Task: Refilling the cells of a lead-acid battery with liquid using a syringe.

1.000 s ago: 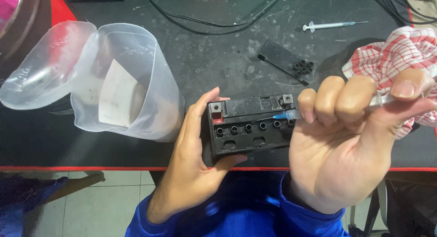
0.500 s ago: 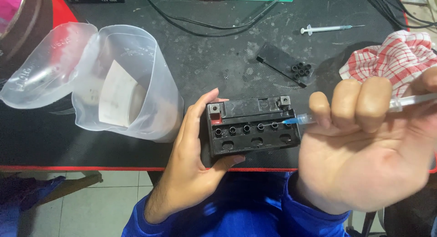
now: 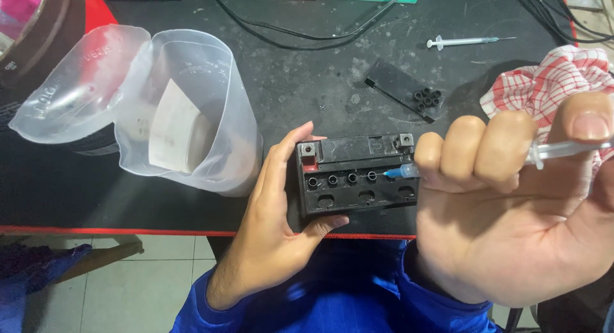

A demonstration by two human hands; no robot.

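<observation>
My left hand (image 3: 275, 224) grips a small black battery (image 3: 358, 176) by its left end and underside, near the front edge of the dark desk. Its top shows a row of several open round holes. My right hand (image 3: 518, 211) is closed around a clear syringe (image 3: 566, 149) with a blue hub; the tip rests at the rightmost hole of the battery. My thumb sits on the plunger end.
A large clear plastic jug (image 3: 185, 109) lies on its side at the left. A black strip of caps (image 3: 409, 90), a second syringe (image 3: 464, 41) and a red-checked cloth (image 3: 550, 83) lie at the back right. Black cables (image 3: 288, 32) cross the back. Tiled floor shows below.
My right hand with the syringe has shifted right and lowered; the tip now sits at the rightmost hole. The left hand and battery have barely moved.
</observation>
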